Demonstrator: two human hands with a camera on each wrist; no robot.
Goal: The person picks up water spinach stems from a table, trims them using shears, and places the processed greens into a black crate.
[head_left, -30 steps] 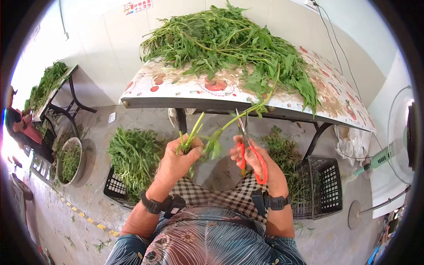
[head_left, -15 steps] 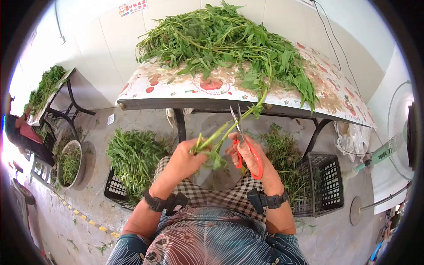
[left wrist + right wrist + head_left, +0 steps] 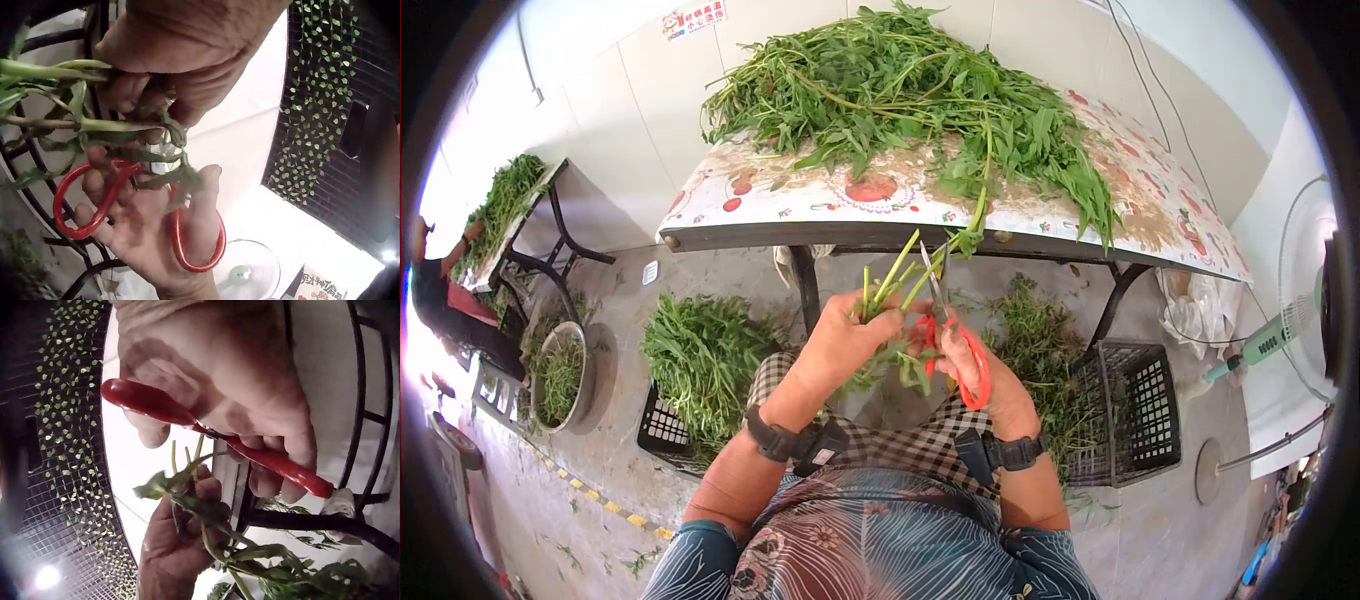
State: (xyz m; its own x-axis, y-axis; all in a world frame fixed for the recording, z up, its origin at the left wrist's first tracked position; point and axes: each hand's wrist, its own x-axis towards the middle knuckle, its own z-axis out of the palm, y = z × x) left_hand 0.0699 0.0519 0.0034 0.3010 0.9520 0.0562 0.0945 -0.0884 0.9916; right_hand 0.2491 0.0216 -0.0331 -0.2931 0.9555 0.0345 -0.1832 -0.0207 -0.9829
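Observation:
My left hand [image 3: 841,338] pinches several green stems [image 3: 888,284] whose cut ends point up, with leaves hanging below the fingers. My right hand [image 3: 990,375] holds red-handled scissors [image 3: 968,368], fingers and thumb through the loops; their blades stand parted beside a long stem [image 3: 981,205] that runs up to the leafy heap [image 3: 880,80] on the table. In the left wrist view the stems [image 3: 56,72] lie in the left fingers, with the red loops [image 3: 181,247] just below. The right wrist view shows the left hand [image 3: 178,550] beyond the scissors [image 3: 150,403].
The table [image 3: 800,205] has a patterned cover. Beneath it stand a crate [image 3: 662,425] of greens at left and a black crate [image 3: 1145,400] at right. A round tub [image 3: 580,400], another person [image 3: 450,315] and a side table are at far left; a fan [image 3: 1280,330] stands at right.
The left hand has moved up and right, and its stems now point upward. The scissors and right hand have shifted slightly left, while the long stem's lower end has swung left.

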